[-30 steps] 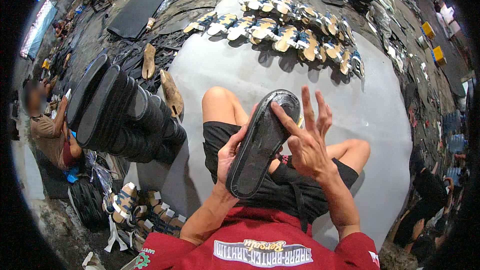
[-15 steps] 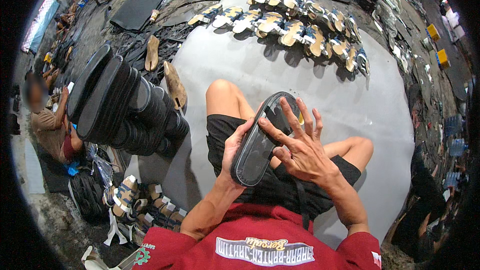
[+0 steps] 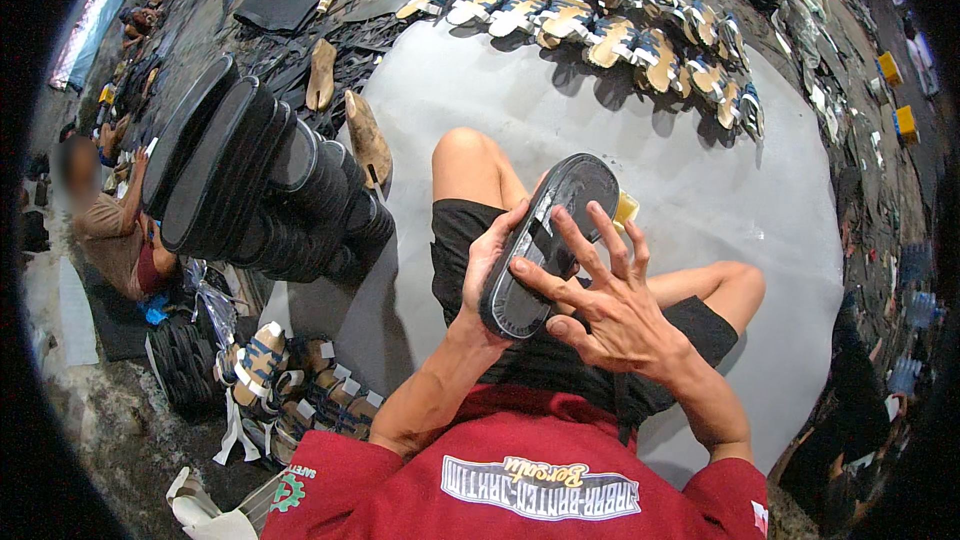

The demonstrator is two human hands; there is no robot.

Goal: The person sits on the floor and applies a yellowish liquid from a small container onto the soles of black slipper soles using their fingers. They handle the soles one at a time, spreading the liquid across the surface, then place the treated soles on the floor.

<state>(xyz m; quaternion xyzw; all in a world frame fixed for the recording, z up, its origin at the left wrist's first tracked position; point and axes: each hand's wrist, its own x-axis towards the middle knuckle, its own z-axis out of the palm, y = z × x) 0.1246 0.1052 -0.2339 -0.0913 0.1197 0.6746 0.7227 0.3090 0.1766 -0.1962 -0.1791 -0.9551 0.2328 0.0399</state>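
My left hand [image 3: 492, 265] grips the left edge of a black shoe sole [image 3: 560, 250], with its thumb along the rim. The sole is tilted above my lap, its inner face up and glossy in places. Over its right side lies my right hand [image 3: 610, 305], fingers spread, the index fingertip touching the face near the lower end. A small yellow thing [image 3: 626, 208] shows partly behind the right fingers; its kind cannot be made out.
A tall stack of black soles [image 3: 225, 180] stands at my left, beside two shoe lasts [image 3: 368, 140]. Rows of strapped sandals [image 3: 610, 40] line the far edge of the grey sheet [image 3: 780, 230]. More sandals [image 3: 262, 360] lie at lower left. Another person [image 3: 110, 225] sits at far left.
My right index finger has slid across the sole toward its near end. My left hand keeps its hold. The whole view has shifted slightly.
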